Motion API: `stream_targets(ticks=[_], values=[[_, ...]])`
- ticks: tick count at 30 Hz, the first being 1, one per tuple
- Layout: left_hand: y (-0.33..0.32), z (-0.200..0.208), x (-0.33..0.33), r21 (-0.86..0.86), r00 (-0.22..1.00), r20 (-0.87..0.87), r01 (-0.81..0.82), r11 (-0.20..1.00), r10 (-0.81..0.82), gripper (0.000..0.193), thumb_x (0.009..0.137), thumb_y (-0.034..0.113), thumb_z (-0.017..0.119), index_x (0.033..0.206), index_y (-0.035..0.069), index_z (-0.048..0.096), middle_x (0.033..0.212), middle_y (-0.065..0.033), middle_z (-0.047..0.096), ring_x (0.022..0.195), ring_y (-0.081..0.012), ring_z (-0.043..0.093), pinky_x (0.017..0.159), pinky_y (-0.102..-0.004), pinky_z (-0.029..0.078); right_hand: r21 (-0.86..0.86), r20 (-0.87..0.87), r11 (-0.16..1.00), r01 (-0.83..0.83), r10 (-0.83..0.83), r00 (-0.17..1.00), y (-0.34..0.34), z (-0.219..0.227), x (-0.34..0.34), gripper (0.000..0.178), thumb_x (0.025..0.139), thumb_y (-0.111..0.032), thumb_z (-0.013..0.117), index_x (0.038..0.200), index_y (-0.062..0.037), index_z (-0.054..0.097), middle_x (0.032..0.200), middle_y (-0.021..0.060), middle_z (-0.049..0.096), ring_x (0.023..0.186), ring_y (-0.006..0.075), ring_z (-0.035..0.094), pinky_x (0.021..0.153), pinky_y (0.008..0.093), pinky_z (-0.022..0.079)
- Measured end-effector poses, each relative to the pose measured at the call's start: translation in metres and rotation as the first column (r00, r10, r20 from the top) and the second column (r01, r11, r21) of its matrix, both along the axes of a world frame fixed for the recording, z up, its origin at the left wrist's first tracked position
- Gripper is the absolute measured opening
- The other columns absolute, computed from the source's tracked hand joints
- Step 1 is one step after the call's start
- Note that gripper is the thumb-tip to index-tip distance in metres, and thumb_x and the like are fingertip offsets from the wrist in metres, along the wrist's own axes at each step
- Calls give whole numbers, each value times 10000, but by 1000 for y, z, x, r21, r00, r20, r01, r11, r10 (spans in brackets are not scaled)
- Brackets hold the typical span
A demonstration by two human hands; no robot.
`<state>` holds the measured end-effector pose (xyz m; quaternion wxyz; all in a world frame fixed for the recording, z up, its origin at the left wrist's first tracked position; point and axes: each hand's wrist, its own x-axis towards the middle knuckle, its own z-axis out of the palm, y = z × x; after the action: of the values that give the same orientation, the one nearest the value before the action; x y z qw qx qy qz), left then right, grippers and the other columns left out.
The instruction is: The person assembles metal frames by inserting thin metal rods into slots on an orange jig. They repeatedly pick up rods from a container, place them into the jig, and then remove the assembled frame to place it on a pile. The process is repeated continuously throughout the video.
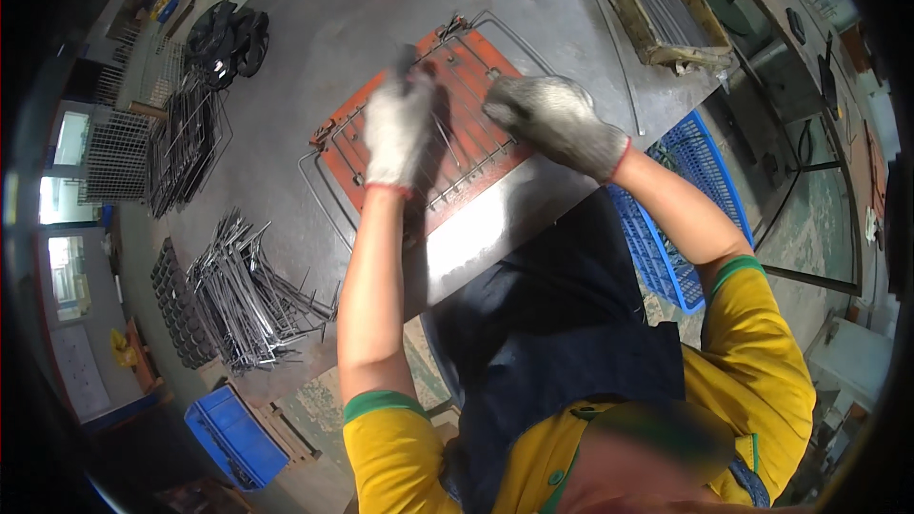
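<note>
A red jig plate (463, 74) lies tilted on the metal table, with thin metal rods (473, 145) laid across it and a bent wire frame (315, 192) reaching past its ends. My left hand (395, 128), in a white knit glove, is over the plate's left half. Its fingertips are smeared by motion beside a dark spot that I cannot make out. At the plate's right side, my gloved right hand (557, 119) has its fingers curled closed with dark-stained tips. Whatever those fingers hold is hidden.
A heap of loose metal rods (249, 295) lies on the table's left, near stacked wire racks (186, 148) and a black bundle (227, 41). A worn box of rods (657, 5) stands far right. Blue crates (693, 171) and a blue bin (234, 438) sit below table level.
</note>
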<state>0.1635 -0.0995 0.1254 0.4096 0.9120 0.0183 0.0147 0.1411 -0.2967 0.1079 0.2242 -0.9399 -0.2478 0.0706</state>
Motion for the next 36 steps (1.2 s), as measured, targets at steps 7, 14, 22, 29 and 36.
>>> stream_targets(ticks=[7, 14, 22, 29, 36], values=[[37, -9, -71, -848, 969, -15, -144, 511, 247, 576, 1011, 102, 490, 1528, -6, 258, 1093, -161, 595, 680, -200, 661, 549, -342, 571, 666, -676, 617, 419, 264, 688, 58, -15, -79, 331, 903, -211, 649, 1189, -45, 642, 978, 89, 690, 693, 164, 676, 711, 299, 556], [79, -46, -97, -754, 930, -28, -260, 603, 366, 490, 1002, 85, 508, 1467, 60, 357, 724, -54, 601, 537, -142, 588, 467, -270, 474, 782, -363, 601, 162, 229, 903, 102, -21, -118, 281, 974, -242, 585, 1191, -74, 645, 973, 76, 713, 759, 163, 694, 696, 303, 561], [87, -24, -78, 140, 934, 203, -326, 935, 295, 270, 961, 222, 483, 1066, 52, 666, 765, -112, 688, 643, -270, 678, 648, -416, 532, 74, 67, 965, -253, 248, 966, 136, -29, -76, 218, 979, -276, 528, 1120, -173, 658, 1093, 70, 691, 939, 241, 704, 741, 420, 580], [115, -59, -66, 658, 937, 283, -33, 752, -206, 303, 918, 355, 624, 1073, 112, 718, 1109, -71, 699, 1096, -303, 608, 939, -455, 459, 34, 154, 976, -214, 206, 966, 143, -59, -74, 253, 974, -329, 538, 1077, -132, 658, 901, 118, 696, 834, 281, 717, 664, 437, 583], [123, -60, -74, 817, 926, 169, 60, 573, -338, 373, 915, 351, 591, 1202, 113, 618, 1224, -60, 598, 1196, -268, 508, 997, -477, 392, 106, 301, 963, -247, 206, 931, 140, -55, -75, 294, 946, -363, 579, 1103, -120, 629, 879, 113, 666, 776, 257, 702, 607, 418, 571]])
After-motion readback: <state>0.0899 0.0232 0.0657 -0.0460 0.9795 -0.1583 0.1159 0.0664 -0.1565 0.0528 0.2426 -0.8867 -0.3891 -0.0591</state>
